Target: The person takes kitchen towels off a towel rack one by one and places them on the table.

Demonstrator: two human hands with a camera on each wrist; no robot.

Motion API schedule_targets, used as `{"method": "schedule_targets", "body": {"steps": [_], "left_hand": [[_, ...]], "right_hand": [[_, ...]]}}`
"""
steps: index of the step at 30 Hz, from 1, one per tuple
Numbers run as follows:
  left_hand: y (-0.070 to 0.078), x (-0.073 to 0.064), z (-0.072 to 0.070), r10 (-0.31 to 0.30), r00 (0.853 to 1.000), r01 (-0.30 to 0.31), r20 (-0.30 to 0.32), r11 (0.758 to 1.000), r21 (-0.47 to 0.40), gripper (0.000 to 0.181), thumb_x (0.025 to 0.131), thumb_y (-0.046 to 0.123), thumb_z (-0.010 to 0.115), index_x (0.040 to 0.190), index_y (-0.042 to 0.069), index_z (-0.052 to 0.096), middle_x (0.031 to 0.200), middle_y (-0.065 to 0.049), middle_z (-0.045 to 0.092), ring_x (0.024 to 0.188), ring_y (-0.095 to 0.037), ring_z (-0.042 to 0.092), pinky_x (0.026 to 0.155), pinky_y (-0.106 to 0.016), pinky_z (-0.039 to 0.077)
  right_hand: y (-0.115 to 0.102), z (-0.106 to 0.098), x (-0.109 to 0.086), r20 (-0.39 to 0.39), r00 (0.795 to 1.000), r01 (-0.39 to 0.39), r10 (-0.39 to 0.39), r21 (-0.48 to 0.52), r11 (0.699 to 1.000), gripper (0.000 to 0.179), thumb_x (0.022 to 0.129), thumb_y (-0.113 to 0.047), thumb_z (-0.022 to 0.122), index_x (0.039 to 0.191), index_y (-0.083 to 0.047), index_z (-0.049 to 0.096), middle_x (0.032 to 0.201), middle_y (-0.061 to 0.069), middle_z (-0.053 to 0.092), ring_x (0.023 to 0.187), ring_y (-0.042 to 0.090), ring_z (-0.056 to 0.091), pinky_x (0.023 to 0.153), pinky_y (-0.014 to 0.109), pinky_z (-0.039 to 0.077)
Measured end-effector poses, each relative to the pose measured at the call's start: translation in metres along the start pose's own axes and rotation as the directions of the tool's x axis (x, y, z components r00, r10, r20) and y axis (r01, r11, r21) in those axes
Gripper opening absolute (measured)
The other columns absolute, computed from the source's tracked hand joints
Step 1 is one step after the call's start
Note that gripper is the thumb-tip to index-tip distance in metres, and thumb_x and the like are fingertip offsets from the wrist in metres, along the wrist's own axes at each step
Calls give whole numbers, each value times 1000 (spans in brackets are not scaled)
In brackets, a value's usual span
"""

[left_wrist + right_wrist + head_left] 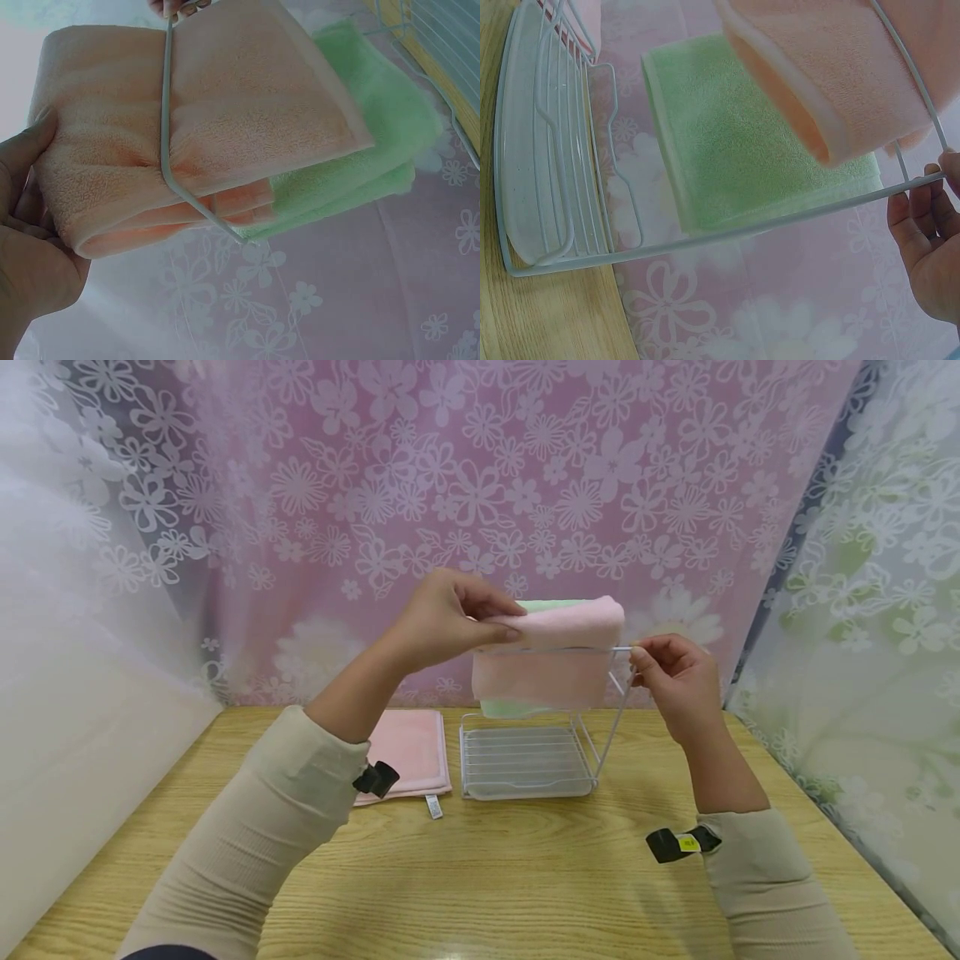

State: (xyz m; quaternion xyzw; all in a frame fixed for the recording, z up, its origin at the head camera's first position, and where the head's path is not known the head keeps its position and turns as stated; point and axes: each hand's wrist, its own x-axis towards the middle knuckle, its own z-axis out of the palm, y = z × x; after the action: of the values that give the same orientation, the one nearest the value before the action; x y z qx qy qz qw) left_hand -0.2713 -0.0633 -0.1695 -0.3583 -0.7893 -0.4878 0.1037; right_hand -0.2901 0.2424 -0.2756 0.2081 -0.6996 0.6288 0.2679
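Observation:
A folded pink towel (pixel 551 672) hangs over the front top bar of a white wire rack (pixel 617 727). My left hand (pixel 450 620) pinches the towel's left end above the bar, thumb in front and fingers behind. In the left wrist view, the bar (pixel 166 97) crosses the pink towel's face. Behind it hangs a green towel (pixel 757 135), partly hidden by the pink one. My right hand (pixel 678 681) grips the rack's upper right corner between thumb and fingers, as the right wrist view also shows.
The rack's base holds a clear tray (pixel 525 785) under a wire grid. Left of it, another folded pink towel (pixel 408 747) with a white tag (pixel 434 807) lies on the wooden table (pixel 487 877). A pink flowered curtain (pixel 480 485) hangs behind, with pale curtains at both sides.

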Motion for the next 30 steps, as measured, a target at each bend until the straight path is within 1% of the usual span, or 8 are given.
{"method": "schedule_targets", "body": {"steps": [7, 12, 14, 18, 22, 26, 30], "left_hand": [[-3, -6, -3, 21, 999, -21, -31, 1000, -3, 18, 76, 5, 84, 93, 2, 78, 82, -6, 73, 67, -18, 64, 59, -24, 51], [-5, -11, -7, 13, 998, -14, -54, 1000, -11, 18, 76, 7, 84, 93, 4, 78, 80, -5, 73, 63, -17, 62, 55, -23, 49], [-5, -13, -9, 15, 998, -16, -62, 1000, -10, 18, 76, 8, 85, 92, 4, 79, 78, -5, 73, 62, -17, 63, 54, -23, 48], [-7, -17, -12, 28, 997, -28, -70, 1000, 10, 19, 75, 9, 85, 92, 4, 78, 79, -5, 73, 62, -19, 64, 54, -23, 49], [-9, -21, -15, 22, 996, -20, -87, 1000, 18, 21, 75, 7, 85, 94, 3, 78, 80, -6, 73, 61, -16, 62, 52, -22, 47], [-12, -26, -18, 17, 993, -17, -113, 1000, -1, 19, 76, 5, 84, 94, 2, 78, 78, -7, 72, 57, -13, 58, 49, -21, 44], [-14, -31, -21, 27, 990, -30, -140, 999, -20, 17, 77, 3, 82, 93, 0, 78, 76, -8, 72, 56, -11, 57, 48, -20, 44]], "right_hand": [[-1, 0, 0, -2, 1000, -7, 7, -9, 1000, 24, 92, -6, 67, 102, 15, 61, 82, 8, 64, 70, 17, 62, 65, 19, 55], [-2, 0, -1, -6, 1000, -15, 15, -14, 1000, 25, 92, -6, 67, 103, 15, 61, 82, 8, 64, 70, 16, 62, 65, 19, 55], [-2, 0, -1, -5, 1000, -15, 15, -19, 1000, 24, 92, -7, 67, 103, 15, 61, 82, 6, 65, 70, 15, 62, 65, 19, 55], [-1, 1, 0, -1, 1000, -10, 10, -4, 1000, 23, 92, -6, 66, 102, 14, 61, 81, 2, 66, 70, 12, 62, 65, 19, 55], [0, 1, 0, -1, 1000, -5, 5, 13, 1000, 23, 92, -5, 66, 101, 15, 61, 81, 4, 66, 70, 13, 62, 65, 19, 55], [0, 1, 0, 0, 1000, -4, 4, 22, 1000, 25, 92, -5, 66, 102, 16, 60, 81, 3, 66, 70, 14, 62, 65, 20, 55], [0, 1, 0, -1, 1000, -2, 2, 21, 1000, 21, 92, -5, 66, 100, 13, 62, 80, 0, 66, 69, 12, 62, 64, 19, 55]]}}
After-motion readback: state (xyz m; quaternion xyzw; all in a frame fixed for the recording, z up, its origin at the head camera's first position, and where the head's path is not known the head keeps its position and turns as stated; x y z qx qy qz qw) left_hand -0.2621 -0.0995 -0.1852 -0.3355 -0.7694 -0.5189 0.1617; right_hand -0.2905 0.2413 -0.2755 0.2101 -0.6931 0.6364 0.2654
